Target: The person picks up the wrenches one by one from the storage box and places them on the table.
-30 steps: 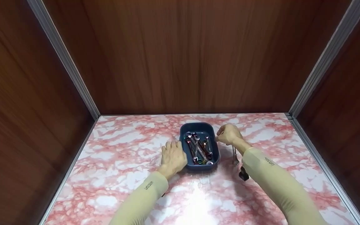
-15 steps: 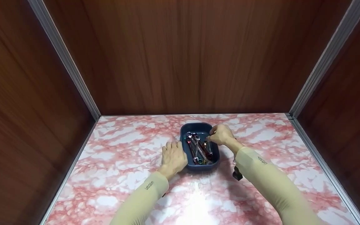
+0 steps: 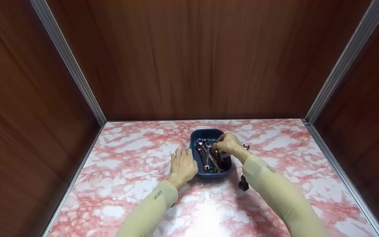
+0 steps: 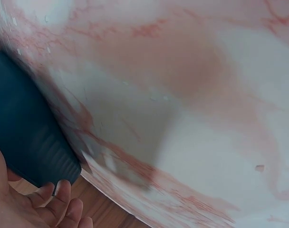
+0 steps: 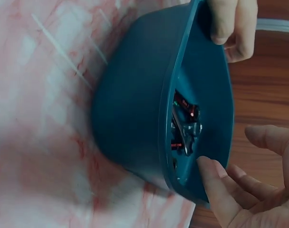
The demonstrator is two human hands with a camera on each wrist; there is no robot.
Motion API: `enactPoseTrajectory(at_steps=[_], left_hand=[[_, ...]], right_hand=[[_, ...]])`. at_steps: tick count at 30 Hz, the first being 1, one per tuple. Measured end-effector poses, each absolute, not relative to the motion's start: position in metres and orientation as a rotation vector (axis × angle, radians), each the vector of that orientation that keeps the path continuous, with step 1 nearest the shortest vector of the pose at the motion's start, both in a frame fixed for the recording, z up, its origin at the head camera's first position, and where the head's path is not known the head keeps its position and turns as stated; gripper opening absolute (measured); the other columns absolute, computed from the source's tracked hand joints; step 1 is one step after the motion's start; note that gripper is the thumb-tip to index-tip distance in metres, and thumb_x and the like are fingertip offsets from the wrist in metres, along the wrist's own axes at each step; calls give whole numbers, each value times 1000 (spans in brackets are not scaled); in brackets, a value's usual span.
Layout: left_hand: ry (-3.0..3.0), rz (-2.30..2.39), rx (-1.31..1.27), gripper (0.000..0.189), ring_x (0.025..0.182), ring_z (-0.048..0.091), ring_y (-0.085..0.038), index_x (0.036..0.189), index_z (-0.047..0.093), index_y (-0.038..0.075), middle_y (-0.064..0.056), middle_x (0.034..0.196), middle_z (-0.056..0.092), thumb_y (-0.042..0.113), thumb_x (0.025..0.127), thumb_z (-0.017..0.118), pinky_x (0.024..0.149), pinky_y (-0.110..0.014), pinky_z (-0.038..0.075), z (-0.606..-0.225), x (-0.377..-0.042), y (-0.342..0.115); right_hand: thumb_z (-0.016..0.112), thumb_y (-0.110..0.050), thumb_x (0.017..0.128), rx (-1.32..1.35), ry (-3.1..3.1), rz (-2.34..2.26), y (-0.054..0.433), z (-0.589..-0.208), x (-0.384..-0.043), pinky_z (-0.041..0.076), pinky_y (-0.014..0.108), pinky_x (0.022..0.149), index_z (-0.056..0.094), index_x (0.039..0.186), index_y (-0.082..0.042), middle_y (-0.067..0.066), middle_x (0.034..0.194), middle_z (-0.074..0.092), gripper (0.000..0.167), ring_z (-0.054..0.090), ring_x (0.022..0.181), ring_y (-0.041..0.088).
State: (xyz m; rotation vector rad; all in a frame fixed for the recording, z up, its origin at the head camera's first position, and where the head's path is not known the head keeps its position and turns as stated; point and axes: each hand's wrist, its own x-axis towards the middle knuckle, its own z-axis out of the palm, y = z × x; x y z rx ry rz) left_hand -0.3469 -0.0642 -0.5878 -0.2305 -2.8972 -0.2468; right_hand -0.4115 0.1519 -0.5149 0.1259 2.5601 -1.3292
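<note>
A dark blue bin [image 3: 211,176] stands on the table with several wrenches [image 3: 207,156] lying in it, some with coloured parts. My left hand [image 3: 183,165] grips the bin's left rim; in the right wrist view its fingers [image 5: 223,21] hook over the wall. Over the bin's right side is my right hand [image 3: 228,144], its fingers reaching inside. The right wrist view shows that right hand [image 5: 254,194] with thumb and fingers apart, holding nothing. One wrench [image 3: 246,146] lies on the table right of the bin, mostly hidden under my right forearm.
The table [image 3: 127,164] has a red and white marbled top. Brown wood-patterned panels [image 3: 189,65] rise at the back and sides, with grey metal strips [image 3: 74,65] at the corners. A black device [image 3: 243,183] hangs under my right wrist.
My right hand has moved left from beside the bin's right rim to over its inside. The far end of the table wrench has come into sight. My left hand stays on the rim.
</note>
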Motion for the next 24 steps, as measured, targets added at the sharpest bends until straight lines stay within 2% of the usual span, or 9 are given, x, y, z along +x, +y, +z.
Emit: enactPoseTrajectory(at_steps=[8,12,19,24], left_hand=[[-2918,-250,-214,36,128,62,-40,132,63,4,-19,131,70,31,108,55,108,-57,51,-589,-347,-64],[-2927,-257,-213,37,128,62,-40,133,63,4,-20,131,70,31,108,55,108,-57,51,-588,-348,-64],[-2926,-276,-206,38,129,61,-40,133,63,4,-20,129,70,31,108,55,109,-57,51,-587,-349,-63],[-2914,-284,-209,37,131,60,-41,133,63,4,-20,131,70,30,107,56,109,-58,50,-587,-347,-62]], right_hand=[[82,-17,95,153,2443,-1426,143,-519,-409,72,45,79,67,125,1,24,122,80,38,83,93,27],[83,-16,94,190,2428,-1437,138,-523,-410,72,45,78,65,118,-2,25,119,80,33,82,88,26],[80,-15,97,261,2411,-1404,127,-531,-414,71,48,86,71,105,-3,29,124,80,17,83,100,33],[80,-16,94,328,2433,-1377,122,-537,-414,72,47,83,71,101,-4,26,118,83,16,84,93,31]])
